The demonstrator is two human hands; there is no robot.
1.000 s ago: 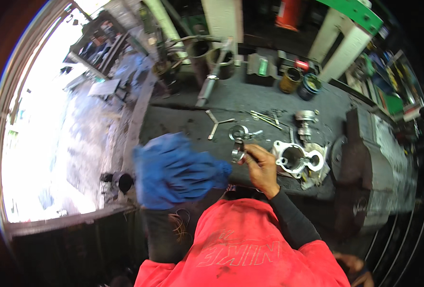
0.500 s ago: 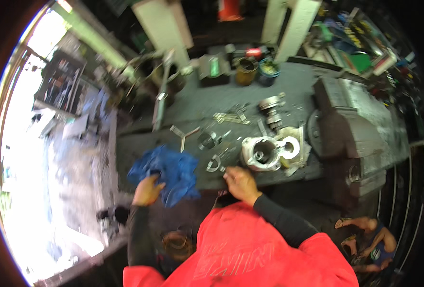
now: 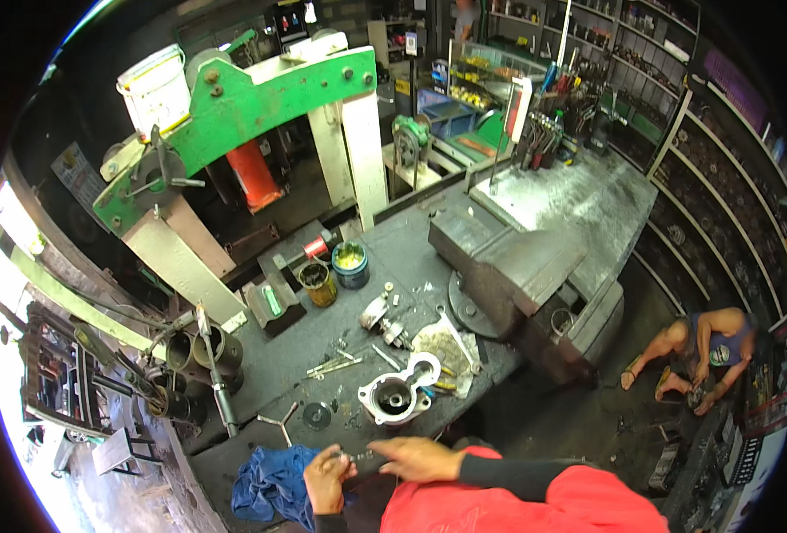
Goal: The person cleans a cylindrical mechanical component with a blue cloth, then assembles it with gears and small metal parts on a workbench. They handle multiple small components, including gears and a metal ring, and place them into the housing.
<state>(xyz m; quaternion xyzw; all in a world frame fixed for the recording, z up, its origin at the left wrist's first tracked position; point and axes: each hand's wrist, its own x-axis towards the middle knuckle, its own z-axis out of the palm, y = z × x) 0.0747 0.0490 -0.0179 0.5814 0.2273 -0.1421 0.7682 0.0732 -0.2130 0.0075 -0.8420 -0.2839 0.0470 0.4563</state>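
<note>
At the bench's near edge my left hand is closed, with a small shiny metal part at its fingertips. My right hand reaches in from the right, its fingertips at the other end of that part; its exact shape is too small to make out. A crumpled blue cloth lies beside my left hand. Beyond my right hand stands a cast metal housing with a round bore. A dark disc and a three-armed metal piece rest to its left.
A large bench vise stands to the right. Farther back are a shafted metal part, a brown can, a blue tub and a green-topped press frame. A person squats on the floor at right.
The view has swung up and to the right, bringing the press and shelves in. My left hand has left the blue cloth and come together with my right hand at the small metal part.
</note>
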